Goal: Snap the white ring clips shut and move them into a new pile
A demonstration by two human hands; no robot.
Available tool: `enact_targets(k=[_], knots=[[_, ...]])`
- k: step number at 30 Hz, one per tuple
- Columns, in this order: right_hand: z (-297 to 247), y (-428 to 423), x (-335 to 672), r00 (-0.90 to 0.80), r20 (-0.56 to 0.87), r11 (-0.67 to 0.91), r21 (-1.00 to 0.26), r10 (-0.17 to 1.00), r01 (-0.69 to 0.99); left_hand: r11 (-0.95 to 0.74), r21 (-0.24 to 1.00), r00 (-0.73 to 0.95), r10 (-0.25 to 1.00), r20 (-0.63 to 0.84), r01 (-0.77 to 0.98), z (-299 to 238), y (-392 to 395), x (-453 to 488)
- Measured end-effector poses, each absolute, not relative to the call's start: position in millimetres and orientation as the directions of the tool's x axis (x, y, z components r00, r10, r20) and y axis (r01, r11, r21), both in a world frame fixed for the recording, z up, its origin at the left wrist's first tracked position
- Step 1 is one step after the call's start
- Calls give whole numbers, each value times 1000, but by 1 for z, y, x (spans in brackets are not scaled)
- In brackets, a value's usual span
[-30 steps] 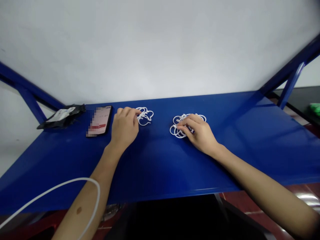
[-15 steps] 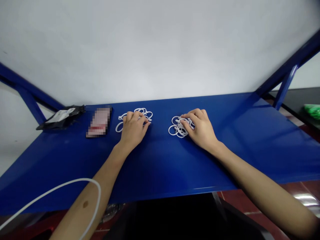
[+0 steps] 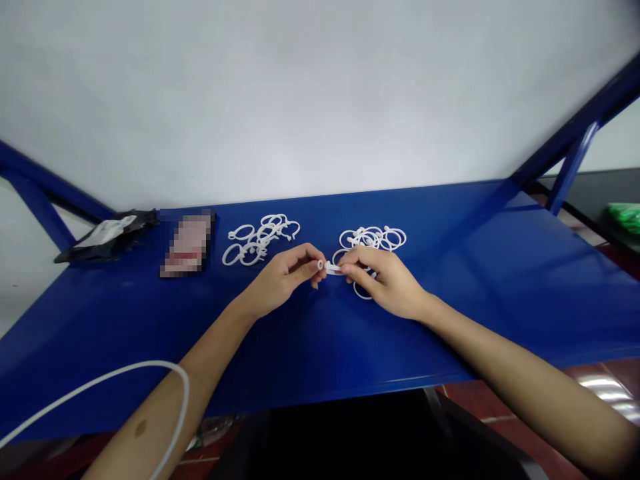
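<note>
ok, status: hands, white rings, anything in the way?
Left hand, right hand: pinching white ring piece. Loose rings in two clusters. White cable overlaps left forearm in view, clear of hands.

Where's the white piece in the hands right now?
In the head view, the white piece is just right of centre, held between the left hand and right hand, with the left ring cluster and right ring cluster on either side.
</note>
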State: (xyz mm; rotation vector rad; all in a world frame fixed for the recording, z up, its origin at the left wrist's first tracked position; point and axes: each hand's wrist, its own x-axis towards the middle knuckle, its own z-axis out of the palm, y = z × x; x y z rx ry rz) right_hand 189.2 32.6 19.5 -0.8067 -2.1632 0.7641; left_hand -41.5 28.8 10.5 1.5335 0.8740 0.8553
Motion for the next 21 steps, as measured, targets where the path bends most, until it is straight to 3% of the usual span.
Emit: enact_targets(k=[3,8,14,21], knots=[[18,30,186,-554,346,574,-758,757,310,-134,988,405,910,92,77,7,29,-40],[14,29,185,-520,461,668,-665,719,334,-299,950,330,908,257,85,5,25,-32],[12,27,185,-540,527,739,-593,656,320,-423,866,154,906,395,267,2,22,-22],[17,27,188,-387,572,690,-585,724,426,-468,819,209,883,421,331,8,20,-24]])
